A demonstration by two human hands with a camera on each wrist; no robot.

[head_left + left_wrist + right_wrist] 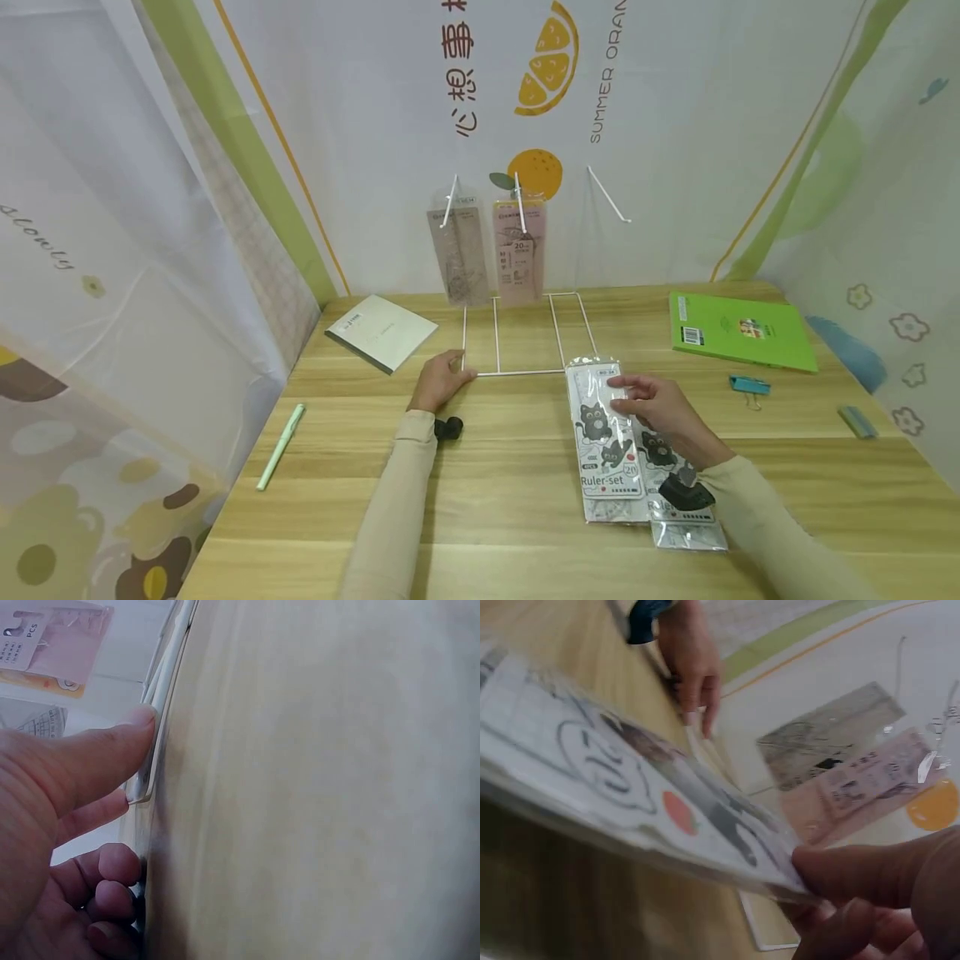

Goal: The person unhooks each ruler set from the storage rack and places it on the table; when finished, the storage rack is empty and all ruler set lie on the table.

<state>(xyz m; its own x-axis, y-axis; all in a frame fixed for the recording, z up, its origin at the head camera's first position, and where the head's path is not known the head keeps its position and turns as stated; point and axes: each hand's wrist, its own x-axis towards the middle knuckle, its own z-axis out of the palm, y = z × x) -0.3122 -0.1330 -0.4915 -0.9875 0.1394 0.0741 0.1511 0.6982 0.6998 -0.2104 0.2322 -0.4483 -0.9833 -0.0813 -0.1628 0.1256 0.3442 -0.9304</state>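
My left hand [439, 382] is at the front left corner of a white wire display rack [517, 373]. In the left wrist view the thumb and index finger of that hand pinch the rack's wire [159, 720], while its other fingers are curled. My right hand [663, 417] pinches the edge of a ruler-set packet [611, 429] with black cat drawings, tilted above the table. A second similar ruler-set packet [682, 492] lies partly under the first and under my right wrist. Two packets, one grey [461, 258] and one pink [517, 267], hang on the rack's left and middle hooks.
The rack's right hook [609, 196] carries nothing. A pale notebook [382, 332] and a light green pen [281, 446] lie at left. A green book [738, 331], a blue binder clip [750, 385] and an eraser-like block [857, 422] lie at right. A printed curtain [375, 125] stands behind.
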